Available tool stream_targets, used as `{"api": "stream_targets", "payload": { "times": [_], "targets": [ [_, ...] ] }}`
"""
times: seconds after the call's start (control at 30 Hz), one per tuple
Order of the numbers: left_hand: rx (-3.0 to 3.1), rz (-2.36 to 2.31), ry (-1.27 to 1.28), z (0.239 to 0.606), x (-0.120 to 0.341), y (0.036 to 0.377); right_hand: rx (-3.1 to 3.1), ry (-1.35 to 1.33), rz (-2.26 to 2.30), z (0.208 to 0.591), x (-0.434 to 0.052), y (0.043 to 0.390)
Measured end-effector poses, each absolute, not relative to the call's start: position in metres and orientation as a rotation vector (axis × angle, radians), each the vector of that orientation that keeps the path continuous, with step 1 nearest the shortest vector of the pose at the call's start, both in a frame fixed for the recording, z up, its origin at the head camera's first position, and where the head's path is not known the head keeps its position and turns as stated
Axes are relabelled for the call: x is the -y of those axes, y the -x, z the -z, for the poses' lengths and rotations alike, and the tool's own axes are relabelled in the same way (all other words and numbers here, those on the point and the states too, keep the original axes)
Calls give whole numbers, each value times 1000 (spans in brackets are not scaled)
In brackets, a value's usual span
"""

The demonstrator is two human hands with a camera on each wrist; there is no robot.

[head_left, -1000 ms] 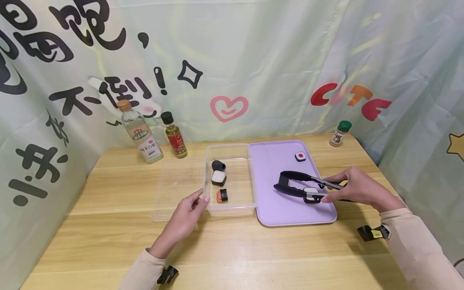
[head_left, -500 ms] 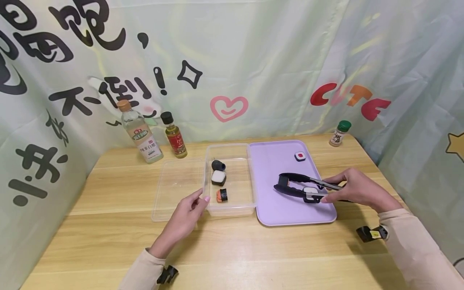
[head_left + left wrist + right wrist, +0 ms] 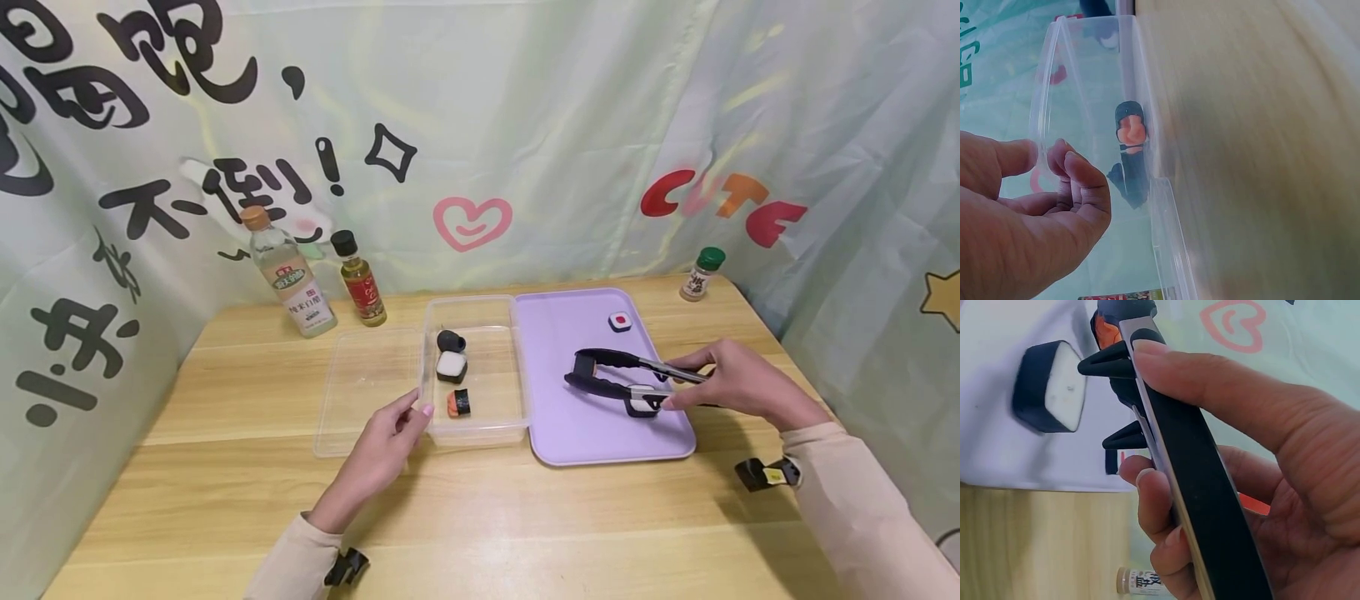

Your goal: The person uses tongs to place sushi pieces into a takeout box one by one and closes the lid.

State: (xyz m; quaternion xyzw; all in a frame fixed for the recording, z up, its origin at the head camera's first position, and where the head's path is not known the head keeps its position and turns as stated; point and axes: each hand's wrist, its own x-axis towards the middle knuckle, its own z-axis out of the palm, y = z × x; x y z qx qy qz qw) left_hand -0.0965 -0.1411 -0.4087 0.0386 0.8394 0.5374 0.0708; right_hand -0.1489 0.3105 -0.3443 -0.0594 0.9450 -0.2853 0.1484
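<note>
- Support is being given near the left front corner of the clear container (image 3: 480,433) by the left hand (image 3: 384,446), the rim being pinched between thumb and curled fingers; no shift is being shown there.
- Black tongs (image 3: 611,358) are being gripped by the right hand (image 3: 738,385) above the lilac tray (image 3: 577,442), and are being raised slightly compared with half a second ago.
- Between the tong tips, an orange piece with a black wrap (image 3: 1109,332) is being held over the tray; it is being lifted along with them, so the hold seems to be working.
- Beneath the tongs, a white-topped piece (image 3: 1065,387) is being partly hidden.
- Inside the container, an orange roll (image 3: 458,404), a white block (image 3: 452,365) and a dark piece (image 3: 450,341) are being kept along the left side.
- Farther off, a red-centred piece (image 3: 620,322) is being left on the tray, and a green-capped jar (image 3: 697,283) is being left on the table (image 3: 480,533).
</note>
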Motion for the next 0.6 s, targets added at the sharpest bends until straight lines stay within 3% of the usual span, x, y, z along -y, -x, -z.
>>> {"api": "stream_targets", "payload": {
  "times": [0.6],
  "targets": [
    [-2511,-1646,-118,409,142,96,-2827,234,767,313,-303,158]
  ]
}}
